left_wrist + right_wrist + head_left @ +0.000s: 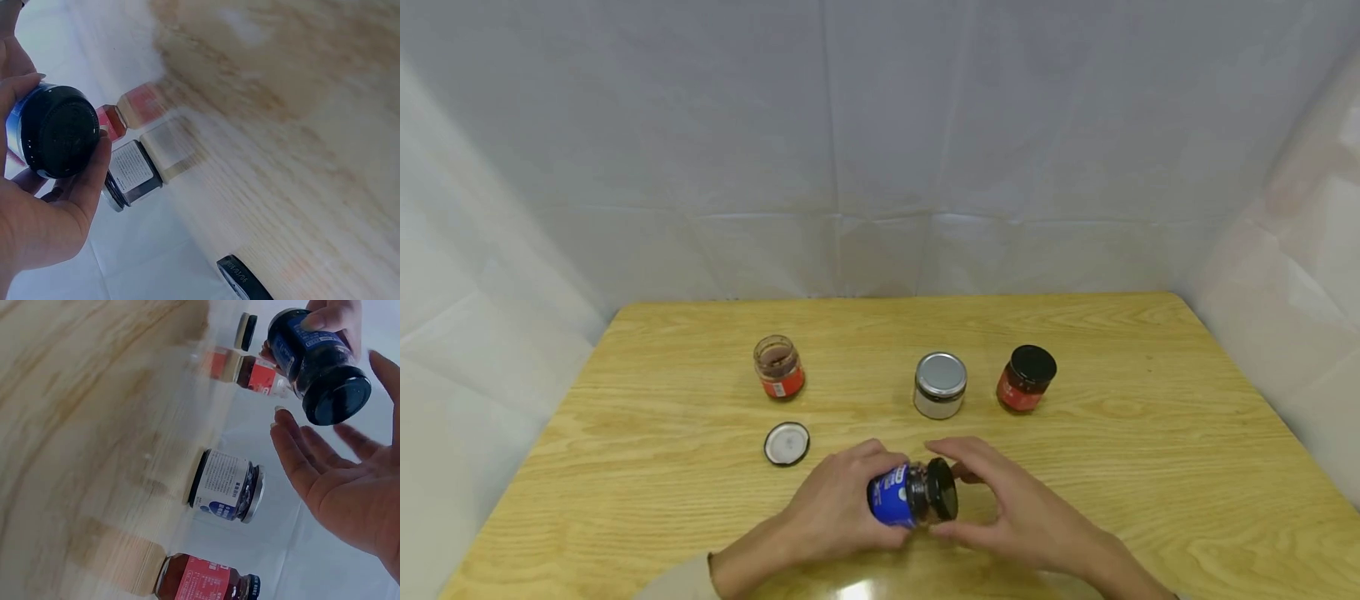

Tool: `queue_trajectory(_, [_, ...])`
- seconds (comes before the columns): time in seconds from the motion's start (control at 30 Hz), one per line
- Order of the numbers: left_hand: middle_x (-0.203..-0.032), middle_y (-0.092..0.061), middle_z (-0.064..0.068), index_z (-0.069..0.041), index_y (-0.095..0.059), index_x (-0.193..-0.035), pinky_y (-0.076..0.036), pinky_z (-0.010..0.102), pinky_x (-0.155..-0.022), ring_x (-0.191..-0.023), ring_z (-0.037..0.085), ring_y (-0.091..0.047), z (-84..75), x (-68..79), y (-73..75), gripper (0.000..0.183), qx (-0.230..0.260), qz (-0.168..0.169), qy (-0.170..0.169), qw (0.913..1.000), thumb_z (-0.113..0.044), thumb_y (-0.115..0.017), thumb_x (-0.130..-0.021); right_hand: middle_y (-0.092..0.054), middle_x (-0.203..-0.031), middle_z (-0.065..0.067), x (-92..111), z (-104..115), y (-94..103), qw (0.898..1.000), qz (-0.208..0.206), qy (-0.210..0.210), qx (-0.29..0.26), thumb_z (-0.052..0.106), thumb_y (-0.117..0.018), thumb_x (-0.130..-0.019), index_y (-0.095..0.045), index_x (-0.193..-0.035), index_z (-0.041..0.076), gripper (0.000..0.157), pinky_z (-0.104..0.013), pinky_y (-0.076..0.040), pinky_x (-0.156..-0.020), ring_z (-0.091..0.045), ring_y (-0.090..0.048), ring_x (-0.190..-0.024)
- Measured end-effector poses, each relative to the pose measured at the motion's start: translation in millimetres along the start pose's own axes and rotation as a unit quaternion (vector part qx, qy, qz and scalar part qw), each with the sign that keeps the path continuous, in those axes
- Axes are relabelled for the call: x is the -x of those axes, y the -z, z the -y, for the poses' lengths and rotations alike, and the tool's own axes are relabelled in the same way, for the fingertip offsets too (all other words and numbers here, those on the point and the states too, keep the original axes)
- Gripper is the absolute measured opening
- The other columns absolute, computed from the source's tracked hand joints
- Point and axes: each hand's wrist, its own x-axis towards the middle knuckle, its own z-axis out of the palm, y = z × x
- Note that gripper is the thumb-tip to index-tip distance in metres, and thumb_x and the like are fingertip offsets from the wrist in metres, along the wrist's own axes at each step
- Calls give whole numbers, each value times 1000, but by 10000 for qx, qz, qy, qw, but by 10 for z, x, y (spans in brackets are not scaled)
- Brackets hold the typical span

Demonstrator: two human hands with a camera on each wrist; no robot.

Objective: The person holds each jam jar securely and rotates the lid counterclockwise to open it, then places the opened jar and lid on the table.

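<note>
My left hand [842, 504] grips a glass jar with a blue label [891, 497], tilted so its black lid [943, 492] points right. The left wrist view shows the jar's dark round base [62, 132] between thumb and fingers. Beside the lid, my right hand [1015, 508] is spread with fingers and thumb apart. In the right wrist view a gap shows between the right fingers [300, 447] and the black lid [337, 397], so that hand holds nothing.
An uncovered jar with a red label [782, 381] stands at the left, with a loose lid [787, 443] lying in front of it. Behind the hands stand a silver-lidded jar [940, 385] and a black-lidded red-label jar [1026, 379]. All are on a wooden table [647, 417].
</note>
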Motion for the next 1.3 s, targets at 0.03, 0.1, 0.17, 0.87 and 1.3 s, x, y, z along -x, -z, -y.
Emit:
queue_trajectory(0.03, [-91, -54, -13, -17, -66, -114, -44, 19, -64, -74, 2, -52, -1, -1, 2, 58, -12, -16, -1, 10000, -35, -83, -61, -45, -135, 13, 3, 9, -3, 9997, 0, -251, 16, 48, -68, -84, -41, -140, 36, 63, -36, -48, -90, -10, -55, -110])
queue_trajectory(0.1, [-91, -54, -13, -17, -66, -114, -44, 20, -64, -74, 3, -52, -4, -2, 6, 58, -16, -27, -6, 10000, -35, -83, -61, -47, -133, 13, 2, 31, -11, 9975, 13, -700, -6, 55, -64, -84, -40, -140, 37, 63, -34, -49, -87, -8, -57, -104])
queue_trajectory(0.17, [-91, -54, -13, -17, -66, -113, -44, 19, -64, -74, 3, -52, -7, -4, 8, 57, -13, -28, -27, 10000, -34, -82, -61, -50, -129, 8, -8, 45, -24, 9961, 13, -875, -152, 54, -62, -86, -44, -138, 30, 60, -32, -50, -83, -9, -58, -98])
queue_trajectory(0.87, [-92, -54, -12, -16, -66, -116, -44, 18, -63, -74, 2, -52, -11, 19, 19, 59, 8, 82, 42, 10000, -33, -83, -62, -52, -129, 4, -8, 83, -18, 9935, 156, -1124, -110, 55, -60, -86, -44, -140, 27, 63, -30, -51, -78, -10, -58, -95])
queue_trajectory(1.3, [-91, -54, -13, -18, -66, -115, -44, 18, -63, -73, 2, -51, -3, 41, 21, 58, -13, 129, 89, 9999, -34, -83, -62, -56, -120, 4, -25, 39, -25, 9972, 173, -562, -452, 46, -66, -86, -53, -131, 15, 56, -28, -51, -82, -9, -60, -92])
